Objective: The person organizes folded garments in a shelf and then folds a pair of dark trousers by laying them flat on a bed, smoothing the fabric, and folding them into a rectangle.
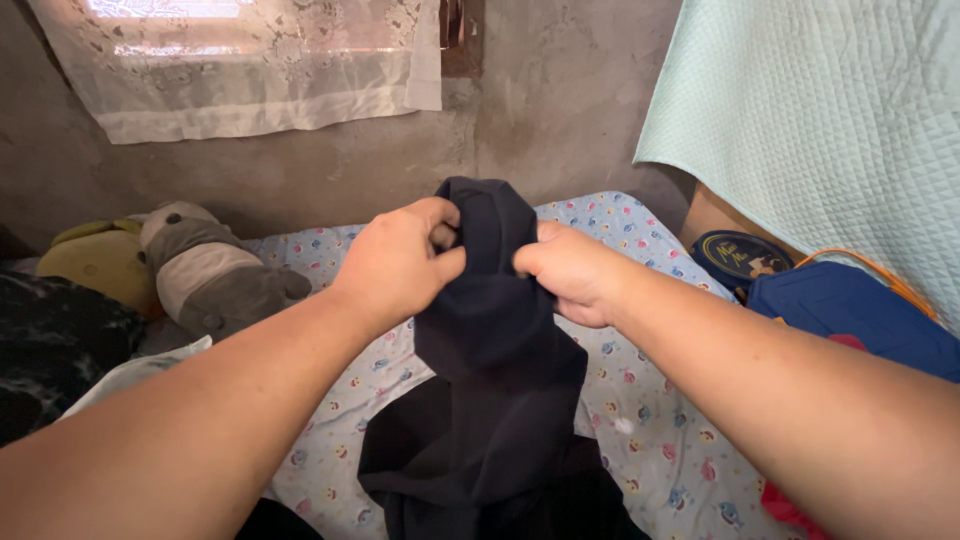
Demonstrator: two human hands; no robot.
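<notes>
Two hands hold up one dark cloth [490,330] over the bed [640,420]. The left hand [400,262] and the right hand [568,268] each pinch its top edge, close together, so the rest hangs down onto the sheet. One soft toy [205,270] lies by the wall. One round blue tin [738,258] sits beside one blue bag [850,310].

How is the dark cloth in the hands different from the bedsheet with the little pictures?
The dark cloth is plain navy with no pattern; the bedsheet is pale blue with small colourful prints. The dark cloth is bunched up and lifted, gripped by the left hand and right hand; the bedsheet lies spread flat. Both are soft fabric, and the cloth's lower end rests on the bedsheet.
</notes>
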